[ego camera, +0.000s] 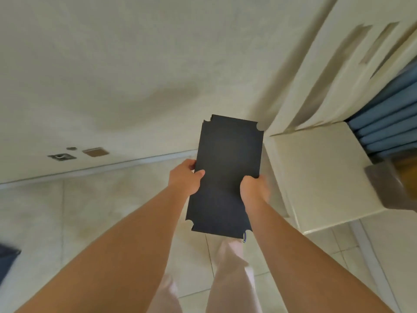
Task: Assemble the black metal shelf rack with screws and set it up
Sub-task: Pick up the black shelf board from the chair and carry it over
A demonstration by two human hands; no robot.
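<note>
A flat black metal shelf panel (pixel 228 159) with notched corners is held in the air in front of me, its long side pointing away. A second panel edge seems to peek out behind its far left corner. My left hand (pixel 186 179) grips the panel's left edge, thumb on top. My right hand (pixel 253 188) grips the right edge lower down, fingers curled round it. No screws or rack posts are in view.
A white cabinet (pixel 320 175) stands close on the right, with folded blue cloth (pixel 388 123) beside it and a blurred box (pixel 392 184) at the far right. Ahead is a pale wall with sockets (pixel 61 157). Tiled floor (pixel 45 218) and my legs lie below.
</note>
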